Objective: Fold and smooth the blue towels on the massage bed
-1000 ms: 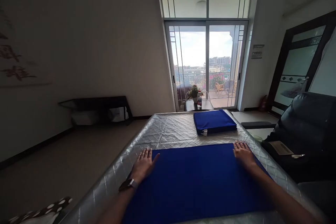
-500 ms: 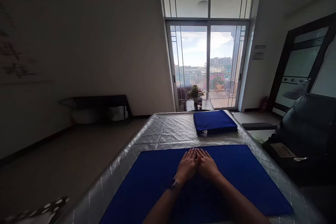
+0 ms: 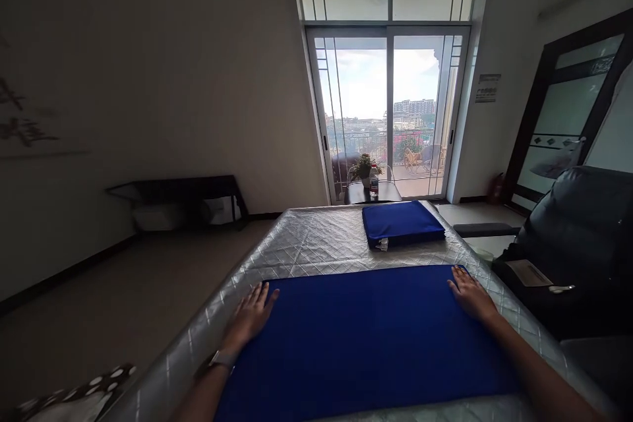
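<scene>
A blue cloth (image 3: 366, 336) lies spread flat on a table with a silver quilted cover (image 3: 316, 237). At the cloth's far left corner, my left hand (image 3: 252, 313) rests flat with its fingers stretched out; a watch or band circles that wrist. My right hand (image 3: 472, 293) lies open on the far right corner, palm down. Beyond the spread cloth sits a folded blue stack (image 3: 403, 221) with a white tag hanging from its near edge. Neither hand grasps anything.
Past the table's far end, a small dark table (image 3: 353, 194) bears a potted plant (image 3: 364, 168) and a bottle (image 3: 374, 181). A black armchair (image 3: 578, 237) stands close on the right. A low black rack (image 3: 182, 201) is by the left wall.
My hands, side by side at the middle of the cloth's far edge before, have moved apart to its left and right corners. The view has tilted slightly downward.
</scene>
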Motion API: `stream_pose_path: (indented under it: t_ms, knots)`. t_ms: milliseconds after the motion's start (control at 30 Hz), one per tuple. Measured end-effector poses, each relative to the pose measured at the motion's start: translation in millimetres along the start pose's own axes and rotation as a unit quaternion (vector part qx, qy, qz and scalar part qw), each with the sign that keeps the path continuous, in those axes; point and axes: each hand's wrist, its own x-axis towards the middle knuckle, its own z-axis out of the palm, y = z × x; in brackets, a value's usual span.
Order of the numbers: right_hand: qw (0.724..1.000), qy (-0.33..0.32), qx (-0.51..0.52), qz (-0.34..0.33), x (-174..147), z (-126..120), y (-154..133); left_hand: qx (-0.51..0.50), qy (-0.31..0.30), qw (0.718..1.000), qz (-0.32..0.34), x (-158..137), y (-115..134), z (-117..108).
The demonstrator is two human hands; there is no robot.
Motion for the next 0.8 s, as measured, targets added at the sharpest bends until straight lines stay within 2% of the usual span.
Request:
stream_pose_path:
  t_ms: [100,267,467,533,633,733,800]
  knots:
    - [1.0,-0.001,-0.011,0.009,-0.1,-3.1,8.9,0.006,0.027,1.0,0.011,-0.1,-13.4,3.0]
    - [1.0,0.0,-0.026,0.018,-0.6,-5.7,7.9,0.019,0.055,0.998,0.006,-3.5,0.9,3.5]
    - [1.0,-0.002,-0.03,0.005,-3.9,-17.1,-6.9,0.055,0.04,0.998,0.001,-5.4,9.2,-16.4]
    - [1.0,-0.007,-0.027,-0.011,-3.1,-21.4,-20.1,0.07,0.044,0.997,0.0,-3.1,20.7,-24.8]
    - [0.998,-0.013,-0.022,-0.05,-1.8,-21.9,-56.1,0.066,0.068,0.995,0.038,-2.8,65.2,-30.8]
    - [0.99,-0.034,-0.004,-0.14,-5.6,-10.5,-112.5,0.016,0.06,0.982,0.177,-12.0,141.2,-26.9]
    - [0.971,-0.06,0.033,-0.229,-11.6,2.4,-152.9,-0.009,0.048,0.968,0.248,-21.7,194.4,-20.7]
